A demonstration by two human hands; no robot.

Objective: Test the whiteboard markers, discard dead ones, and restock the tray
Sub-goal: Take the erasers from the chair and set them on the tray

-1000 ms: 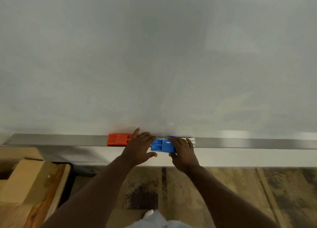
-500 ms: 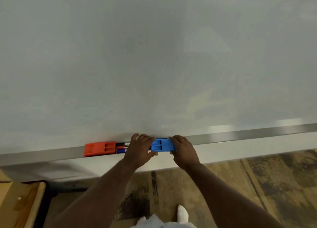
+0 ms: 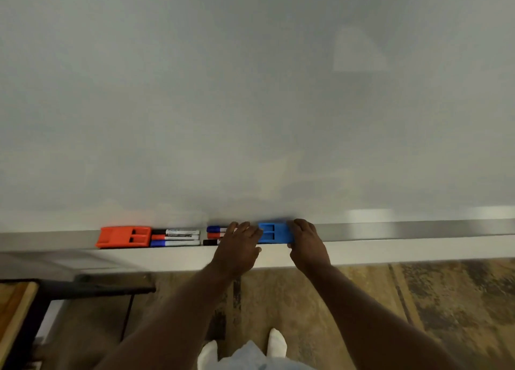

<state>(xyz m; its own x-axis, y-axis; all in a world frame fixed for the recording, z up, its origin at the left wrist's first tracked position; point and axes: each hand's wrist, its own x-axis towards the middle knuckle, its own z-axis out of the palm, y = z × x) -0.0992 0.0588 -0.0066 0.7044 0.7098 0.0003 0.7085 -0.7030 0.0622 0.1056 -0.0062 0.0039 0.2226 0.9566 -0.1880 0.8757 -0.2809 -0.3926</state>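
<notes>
A long metal tray (image 3: 404,229) runs under the whiteboard (image 3: 250,91). On it, from the left, lie an orange eraser (image 3: 124,236), three markers (image 3: 177,238) with black, red and blue caps, then a second group of three markers (image 3: 216,235) partly under my left hand (image 3: 239,244). A blue eraser (image 3: 274,232) sits between my hands. My left hand rests with fingers spread over the second group's ends and touches the eraser's left end. My right hand (image 3: 306,241) grips the eraser's right end.
A wooden table edge (image 3: 15,311) with a dark frame (image 3: 92,286) stands at the lower left. Below the tray is a patterned brown floor (image 3: 418,300), with my white socks (image 3: 276,341) near the bottom.
The view has shifted, so the tray contents sit further left. Both marker groups now show beside the orange eraser. My hands stay at the blue eraser, which is a little further right of the markers.
</notes>
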